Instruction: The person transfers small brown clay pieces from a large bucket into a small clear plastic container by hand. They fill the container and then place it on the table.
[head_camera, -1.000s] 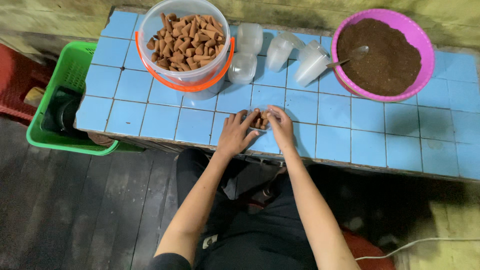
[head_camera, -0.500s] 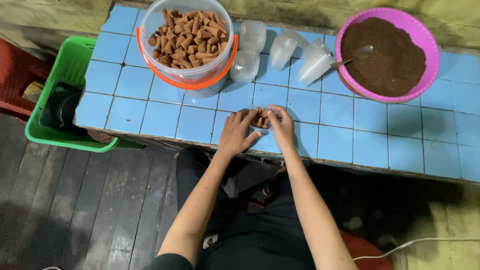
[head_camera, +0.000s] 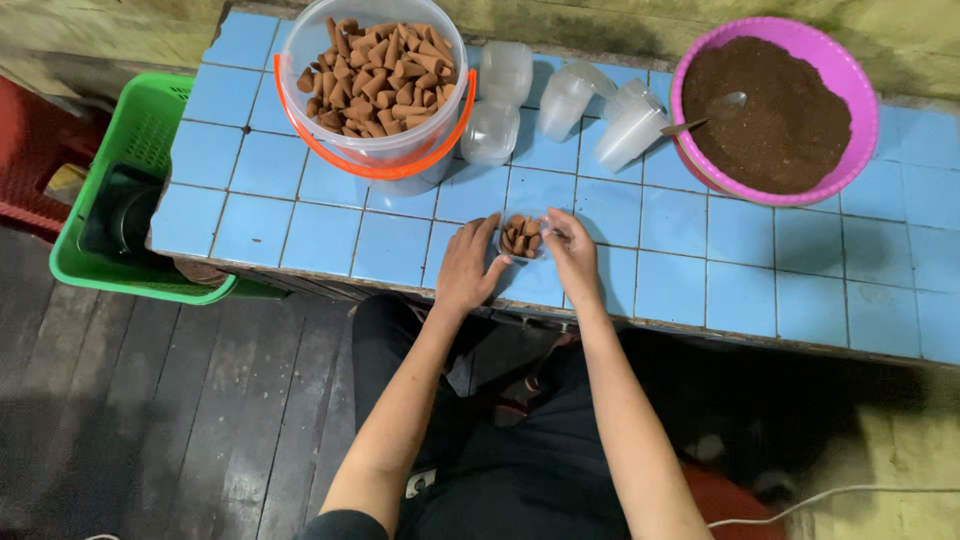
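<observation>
Cupping small clear container (head_camera: 521, 238) from both sides: left hand (head_camera: 467, 268) and right hand (head_camera: 573, 257) are curled loosely round it on blue tiled counter (head_camera: 320, 230). Container is seen partly filled with brown cones. Beyond left hand, clear bucket (head_camera: 383, 95) is well stocked with cones. Beyond right hand, empty clear cups (head_camera: 560, 105) are lying unfilled; further right, pink bowl (head_camera: 775, 110) of brown powder. Judged early: one container in hand, several untouched.
</observation>
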